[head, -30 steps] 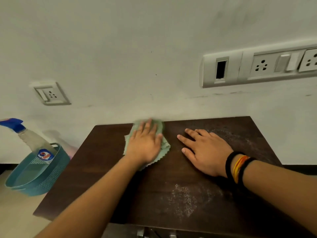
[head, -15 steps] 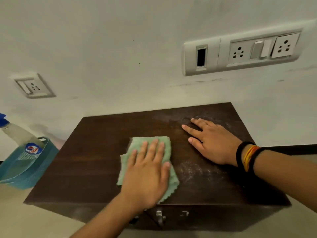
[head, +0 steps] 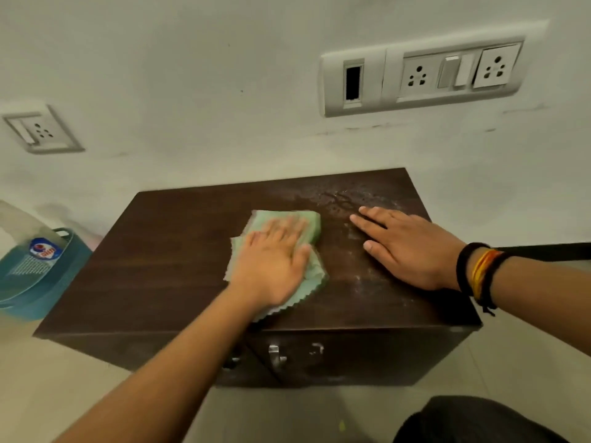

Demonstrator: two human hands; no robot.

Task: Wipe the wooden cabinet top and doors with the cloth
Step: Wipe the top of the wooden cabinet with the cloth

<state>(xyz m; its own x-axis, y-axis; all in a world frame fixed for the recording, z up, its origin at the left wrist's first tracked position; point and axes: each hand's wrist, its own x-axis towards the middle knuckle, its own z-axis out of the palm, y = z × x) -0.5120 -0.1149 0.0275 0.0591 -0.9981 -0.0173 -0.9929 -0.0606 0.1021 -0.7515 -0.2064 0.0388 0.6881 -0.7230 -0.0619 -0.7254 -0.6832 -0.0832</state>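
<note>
Cabinet top (head: 179, 257): dark wood, against a pale wall.
Cloth (head: 311, 223): green, mid-top.
Left hand (head: 271, 266): fingers flat, pressing the cloth.
Right hand (head: 412, 251): spread flat on smeared wood, holding nothing.
Basket (head: 28, 282): blue, left, on the floor.

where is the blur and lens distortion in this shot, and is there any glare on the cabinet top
Head view: motion blur smears the left hand and the green cloth; the right hand is sharper. Wide-angle distortion bows and tilts the switch panel. The spray bottle at the left edge is soft. No hard glare on the cabinet top, only a dull wet sheen near the back.
</note>
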